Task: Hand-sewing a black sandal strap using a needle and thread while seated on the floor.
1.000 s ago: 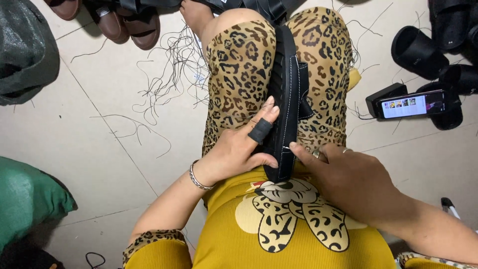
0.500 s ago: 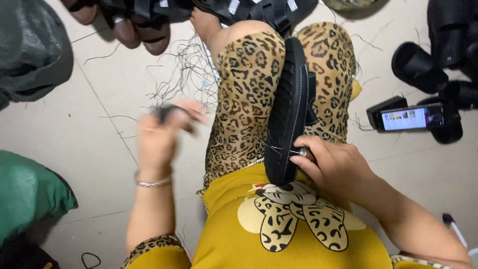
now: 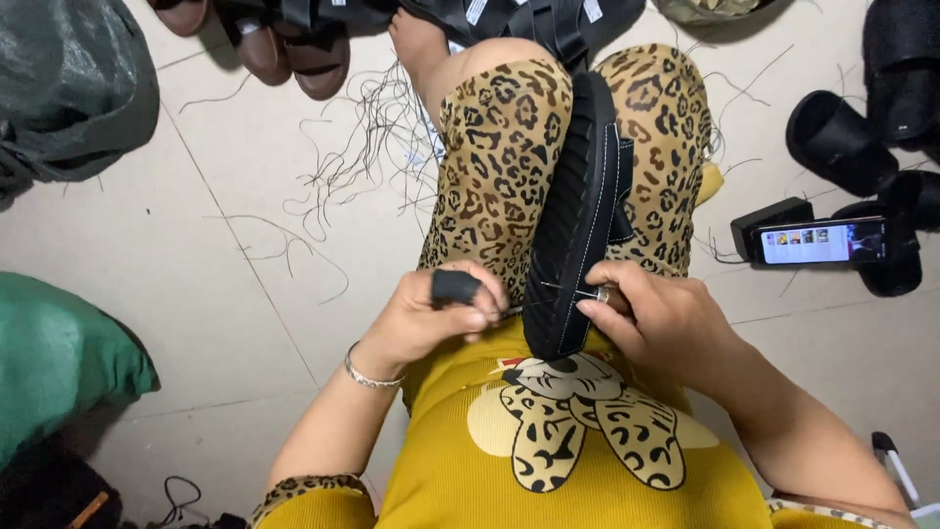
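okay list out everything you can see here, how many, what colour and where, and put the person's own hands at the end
sandal: one, black with white stitching, on edge between the knees
loose threads: many, dark, scattered on the floor left of the legs
finished sandals: several, black, right side
brown shoes: a few, top left
phone: one, black, screen lit, on the floor at right
bags: two, one green at lower left, one grey-green at upper left
floor: pale tiles
left hand: black thumb guard, silver bracelet, at the sandal's left edge
right hand: gripping the sandal's heel, pinching what looks like a needle
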